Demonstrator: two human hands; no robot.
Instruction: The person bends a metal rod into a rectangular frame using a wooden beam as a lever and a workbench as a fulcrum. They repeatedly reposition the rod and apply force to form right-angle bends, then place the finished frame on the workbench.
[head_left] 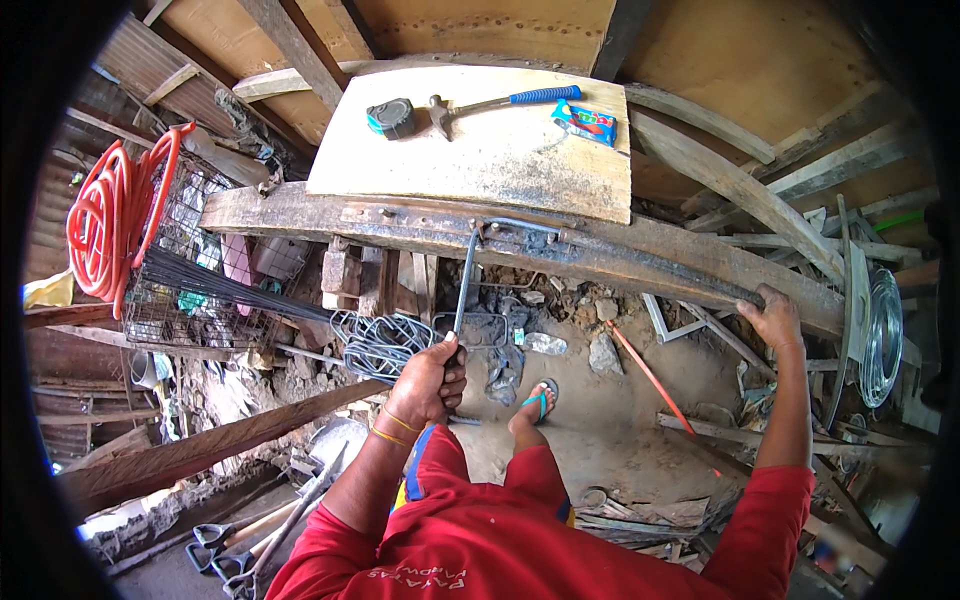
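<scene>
My left hand [428, 385] is wrapped round the lower end of a grey metal bar [466, 280]. This bar rises to the front of a thick wooden beam [270, 213], meeting it by small metal pegs [480, 226]. A bent grey piece of rod [520, 225] lies on the beam beside the pegs. From there a dark metal rod [680, 268] runs rightward along the beam. My right hand [775, 318] is closed round its far right end; the fingers partly cover it.
On a pale board [400, 165] behind the beam lie a tape measure [391, 119], a blue-handled hammer [500, 103] and a blue packet [585, 124]. An orange hose [115, 220] hangs left. Bent metal loops [385, 345] and shovels [230, 550] sit lower left; coiled clear tubing [880, 340] hangs right.
</scene>
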